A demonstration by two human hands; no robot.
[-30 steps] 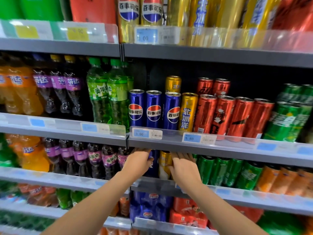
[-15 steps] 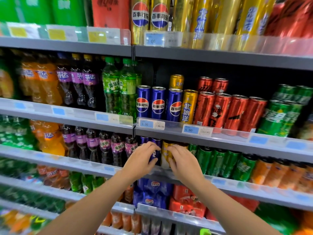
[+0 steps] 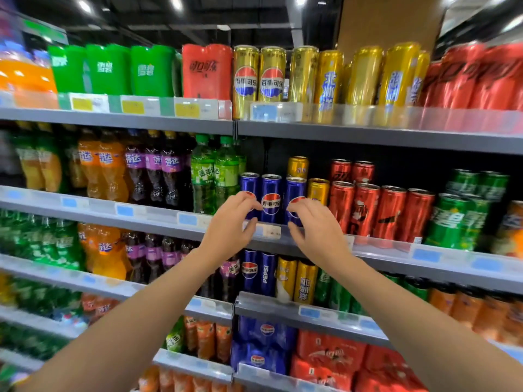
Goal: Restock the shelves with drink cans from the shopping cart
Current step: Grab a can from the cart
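1. Currently, the left hand (image 3: 230, 222) is raised to the middle shelf with fingers and thumb curled toward the leftmost tall blue cola can (image 3: 249, 190); whether that can is actually gripped cannot be told, as the fingertips only overlap its lower label.
2. Likewise, the right hand (image 3: 314, 224) is curved in front of the third blue cola can (image 3: 295, 193), with contact uncertain; neither hand is seen to carry a can.
3. The step in hand is judged to be straightening or fronting the blue row on the grey metal shelf (image 3: 396, 251), rather than fetching stock; the shopping cart is not in view.
4. Between the two hands the middle blue cola can (image 3: 271, 193) is left standing upright, label forward.
5. For the next move, a light, level nudge would be called for, so that the slim cans are not toppled.
6. Just beside the right hand stand a gold slim can (image 3: 318, 190) and a row of red slim cans (image 3: 376, 210), which crowd the working space.
7. Green plastic bottles (image 3: 215, 174) press close on the left, and the clear price-tag rail (image 3: 268, 232) runs across the shelf front beneath the fingers.
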